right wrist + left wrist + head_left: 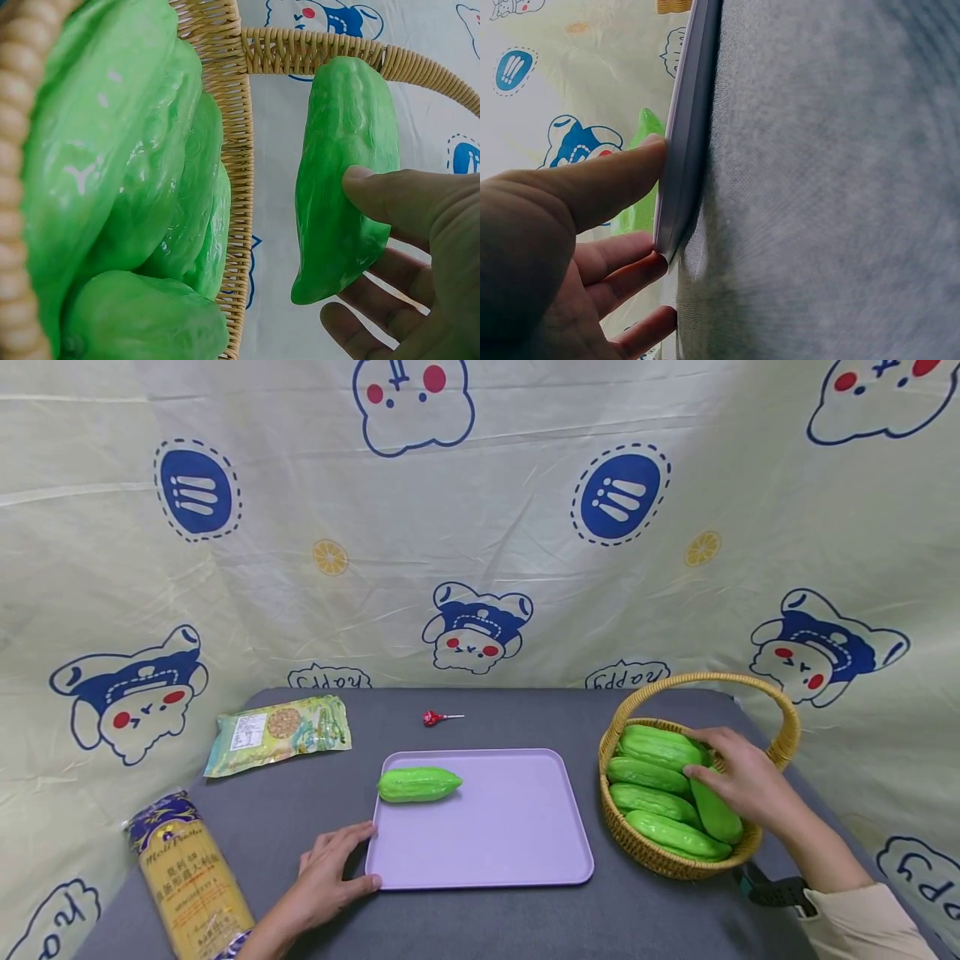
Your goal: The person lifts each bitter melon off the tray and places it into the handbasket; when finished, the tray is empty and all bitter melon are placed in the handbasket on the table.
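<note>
My right hand (738, 777) pinches a green bitter melon (341, 150) between thumb and fingers, at the far side of the wicker basket (615, 827). The melon is ridged and tapers to a point; in the right wrist view it is apart from the others. Several more bitter melons (652, 803) lie in the basket. One bitter melon (418, 785) rests on the lilac tray (487, 835), toward its back left. With thumb and fingertips my left hand (326, 872) touches the tray's edge around the front left corner, fingers fairly straight.
A green-yellow food packet (285, 735) lies at the back left, and a pasta bag (195, 885) at the front left. Behind the tray is a red lollipop (432, 718). The basket's tall handle (701, 679) arches over it. A printed curtain (487, 527) hangs behind the grey table.
</note>
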